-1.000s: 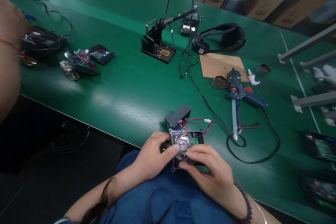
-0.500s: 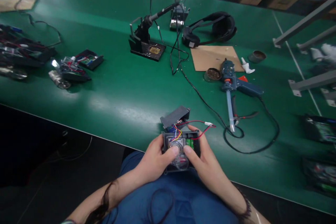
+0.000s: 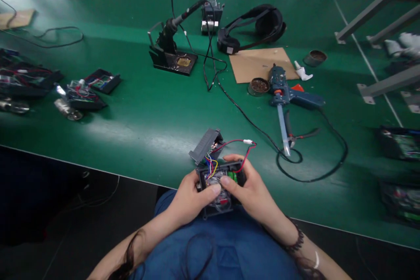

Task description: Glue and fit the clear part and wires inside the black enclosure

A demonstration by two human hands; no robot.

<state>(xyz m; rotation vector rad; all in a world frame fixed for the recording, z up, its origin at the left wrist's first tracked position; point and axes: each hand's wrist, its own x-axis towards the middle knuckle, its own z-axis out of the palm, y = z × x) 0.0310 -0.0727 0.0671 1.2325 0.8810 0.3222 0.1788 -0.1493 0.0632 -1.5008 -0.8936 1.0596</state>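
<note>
Between my hands is a dark grey plastic device housing [image 3: 215,213], its open side facing up, with wires, a clear part and a green piece inside. My left hand [image 3: 190,196] grips its left side, thumb lying over the clear part. On the right side my right hand [image 3: 251,188] is wrapped round the housing, thumb pressing inside near the left thumb. A grey cover [image 3: 206,145] hangs off the far edge, joined by coloured wires. Red wires with a white connector [image 3: 248,141] loop out to the right. The fingers beneath the housing are hidden.
A soldering iron stand [image 3: 175,62] is at the back, near a headset [image 3: 252,28]. To the right lie a glue gun [image 3: 278,85], pliers [image 3: 290,133], a round tin [image 3: 258,86] and a looping black cable. More opened housings [image 3: 83,94] are at left and right.
The camera view has shifted slightly, moving the bench items left in the picture. My right thumb has slid closer to the left one, and the grey cover is turned a little.
</note>
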